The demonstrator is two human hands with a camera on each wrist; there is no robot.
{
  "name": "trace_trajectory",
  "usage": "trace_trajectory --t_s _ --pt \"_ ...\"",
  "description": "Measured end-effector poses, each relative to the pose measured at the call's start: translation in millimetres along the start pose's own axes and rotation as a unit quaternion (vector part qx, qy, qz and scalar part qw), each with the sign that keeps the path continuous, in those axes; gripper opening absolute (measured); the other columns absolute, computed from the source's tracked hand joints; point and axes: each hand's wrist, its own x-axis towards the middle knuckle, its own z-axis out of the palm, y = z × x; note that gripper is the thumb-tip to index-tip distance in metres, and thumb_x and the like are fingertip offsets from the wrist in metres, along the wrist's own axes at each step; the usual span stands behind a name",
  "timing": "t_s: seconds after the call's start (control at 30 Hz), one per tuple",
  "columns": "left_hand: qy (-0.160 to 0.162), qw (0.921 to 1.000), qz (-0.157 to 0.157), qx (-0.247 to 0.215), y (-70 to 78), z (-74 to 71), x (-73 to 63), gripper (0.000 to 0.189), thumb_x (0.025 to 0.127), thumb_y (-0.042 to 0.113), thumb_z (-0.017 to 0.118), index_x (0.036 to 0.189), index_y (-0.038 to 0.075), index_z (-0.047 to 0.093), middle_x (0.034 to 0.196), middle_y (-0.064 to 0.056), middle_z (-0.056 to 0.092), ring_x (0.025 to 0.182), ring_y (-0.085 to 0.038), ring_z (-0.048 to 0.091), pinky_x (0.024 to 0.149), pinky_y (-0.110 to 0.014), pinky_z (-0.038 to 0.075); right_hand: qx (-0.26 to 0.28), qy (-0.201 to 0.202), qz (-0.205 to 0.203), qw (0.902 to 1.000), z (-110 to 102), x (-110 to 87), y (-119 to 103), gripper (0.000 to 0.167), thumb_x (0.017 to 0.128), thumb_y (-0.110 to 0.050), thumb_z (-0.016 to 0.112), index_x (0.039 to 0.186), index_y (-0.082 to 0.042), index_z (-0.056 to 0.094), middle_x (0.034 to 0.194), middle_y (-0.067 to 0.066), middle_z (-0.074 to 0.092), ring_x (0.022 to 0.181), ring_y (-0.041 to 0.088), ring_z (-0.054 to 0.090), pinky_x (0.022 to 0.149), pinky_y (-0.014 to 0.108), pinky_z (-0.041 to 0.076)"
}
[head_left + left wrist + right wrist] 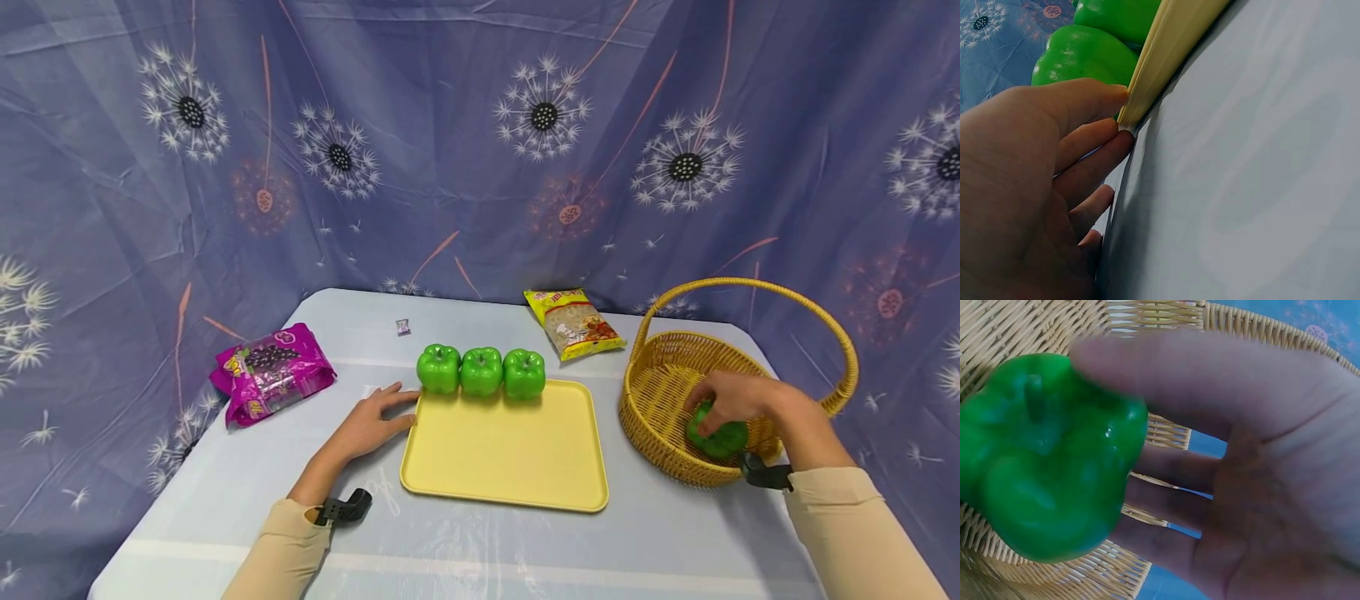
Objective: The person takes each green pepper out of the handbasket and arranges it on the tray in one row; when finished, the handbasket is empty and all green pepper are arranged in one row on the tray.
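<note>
My right hand [738, 398] reaches inside the yellow wicker basket [647, 425] and holds a green bell pepper [1047, 469]. In the right wrist view the thumb lies over the pepper's top, and the other fingers pass behind its side. Beside the yellow tray [510, 450], my left hand [371, 425] rests on the table with fingers spread, its fingertips touching the tray's left edge in the left wrist view. Three more green bell peppers, a left one [438, 369], a middle one [482, 372] and a right one [524, 374], stand in a row along the tray's far edge.
A purple bag with grapes printed on it [273, 372] lies at the table's left. Toward the back are a small wrapped piece [402, 327] and a yellow food packet [576, 323]. The basket's tall handle [750, 283] arches above my right hand. A dandelion-print curtain [450, 167] hangs behind.
</note>
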Motion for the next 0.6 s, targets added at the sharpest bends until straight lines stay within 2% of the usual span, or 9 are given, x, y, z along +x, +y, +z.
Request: trace_trajectory --t_s 0.1,0.33,0.5,0.6 --pt "0.001 1.0000 0.000 -0.001 -0.3 0.3 0.0 0.048 0.090 0.042 0.064 0.135 0.027 0.058 0.149 -0.015 0.038 0.137 -0.050 0.020 0.106 -0.069 0.014 0.018 0.006 0.001 0.9998 -0.2 -0.2 0.8 0.035 0.076 -0.015 0.079 0.106 -0.001 0.070 0.102 0.008 0.065 0.089 0.020 0.057 0.068 0.032 0.052" --pt "-0.003 1.0000 -0.006 0.000 0.4 0.8 -0.5 0.048 0.090 0.043 0.064 0.135 0.027 0.058 0.150 -0.014 0.037 0.137 -0.049 0.019 0.105 -0.069 0.013 0.014 0.033 -0.019 0.9992 -0.8 -1.0 2.0 0.029 0.087 -0.018 0.071 0.110 -0.001 0.070 0.105 0.011 0.067 0.095 0.029 0.062 0.072 0.036 0.054" --pt "-0.002 1.0000 -0.007 0.003 0.4 0.3 -0.1 0.048 0.091 0.043 0.064 0.135 0.028 0.058 0.150 -0.014 0.037 0.137 -0.050 0.019 0.105 -0.069 0.013 0.036 0.053 -0.028 0.9975 -1.6 -1.4 6.5 0.033 0.093 -0.022 0.065 0.115 0.002 0.066 0.102 0.009 0.065 0.082 0.018 0.059 0.063 0.029 0.053" --pt "-0.001 1.0000 -0.005 0.002 0.7 0.0 0.0 0.047 0.091 0.041 0.064 0.135 0.027 0.058 0.150 -0.014 0.037 0.137 -0.050 0.019 0.106 -0.069 0.013 0.070 0.066 -0.033 0.9948 -1.4 -1.6 9.5 0.036 0.098 -0.021 0.058 0.120 0.007 0.061 0.104 0.011 0.062 0.082 0.018 0.059 0.064 0.030 0.055"
